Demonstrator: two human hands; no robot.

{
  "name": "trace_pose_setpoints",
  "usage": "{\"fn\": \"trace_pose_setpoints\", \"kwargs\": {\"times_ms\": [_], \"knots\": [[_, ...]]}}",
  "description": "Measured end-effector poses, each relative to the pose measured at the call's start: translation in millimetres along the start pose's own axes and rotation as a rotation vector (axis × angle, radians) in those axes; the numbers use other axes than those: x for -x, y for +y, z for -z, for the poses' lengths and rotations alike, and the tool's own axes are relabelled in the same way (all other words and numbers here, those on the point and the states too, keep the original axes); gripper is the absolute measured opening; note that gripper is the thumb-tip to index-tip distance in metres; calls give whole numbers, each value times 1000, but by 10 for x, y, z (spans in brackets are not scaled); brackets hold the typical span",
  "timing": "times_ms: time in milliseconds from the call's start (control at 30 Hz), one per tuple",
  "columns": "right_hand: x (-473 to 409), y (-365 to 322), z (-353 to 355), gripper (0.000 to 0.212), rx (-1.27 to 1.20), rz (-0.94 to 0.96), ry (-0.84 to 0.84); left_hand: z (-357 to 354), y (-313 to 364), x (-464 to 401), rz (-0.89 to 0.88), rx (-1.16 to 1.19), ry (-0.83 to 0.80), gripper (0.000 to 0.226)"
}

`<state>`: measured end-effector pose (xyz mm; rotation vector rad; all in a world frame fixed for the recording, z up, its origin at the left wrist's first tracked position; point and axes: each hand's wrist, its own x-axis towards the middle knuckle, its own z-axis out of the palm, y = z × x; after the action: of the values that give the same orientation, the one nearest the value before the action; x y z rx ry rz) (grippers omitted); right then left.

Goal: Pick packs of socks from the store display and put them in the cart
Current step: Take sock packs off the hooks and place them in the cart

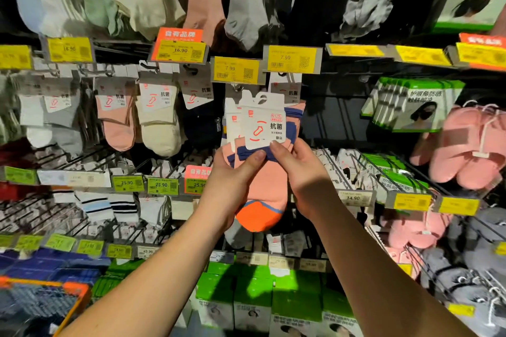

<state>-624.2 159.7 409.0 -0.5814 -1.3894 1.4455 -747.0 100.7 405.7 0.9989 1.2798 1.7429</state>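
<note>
Both hands, left (232, 172) and right (304, 172), have a clamped grip on the socks (262, 183), so the card (264, 126) above clears its hook; the cart (68, 298) waits low left.

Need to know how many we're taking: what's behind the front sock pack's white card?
Behind the white card, a second white-carded pack peeks out left. Both hands, left and right, grip the peach socks. Any further packs are covered.

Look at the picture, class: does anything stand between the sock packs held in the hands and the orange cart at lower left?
Nothing visible does. Both hands, left and right, grip the pink sock packs in front of the display. The cart sits low at the left, and only the left forearm crosses the open space toward it.
</note>
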Motion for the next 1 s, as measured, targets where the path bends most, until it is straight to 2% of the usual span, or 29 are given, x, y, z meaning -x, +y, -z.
{"fn": "trace_pose_setpoints", "kwargs": {"times_ms": [133,267,467,633,767,1000], "knots": [[-53,4,45,29,-66,-4,42,13,41,-7,-4,-68,30,20],[-105,29,74,31,-200,-68,99,67,5,-51,15,14,41,32],[-214,-112,276,20,-317,-41,214,239,-71,-147,-21,44,162,23],[-359,-166,570,21,-173,-23,209,326,32,-149,-44,68,198,20],[-441,-97,613,33,-15,-65,154,278,118,-124,-52,52,194,20],[-671,-249,476,16,123,40,132,193,160,-113,-53,36,132,26]]}}
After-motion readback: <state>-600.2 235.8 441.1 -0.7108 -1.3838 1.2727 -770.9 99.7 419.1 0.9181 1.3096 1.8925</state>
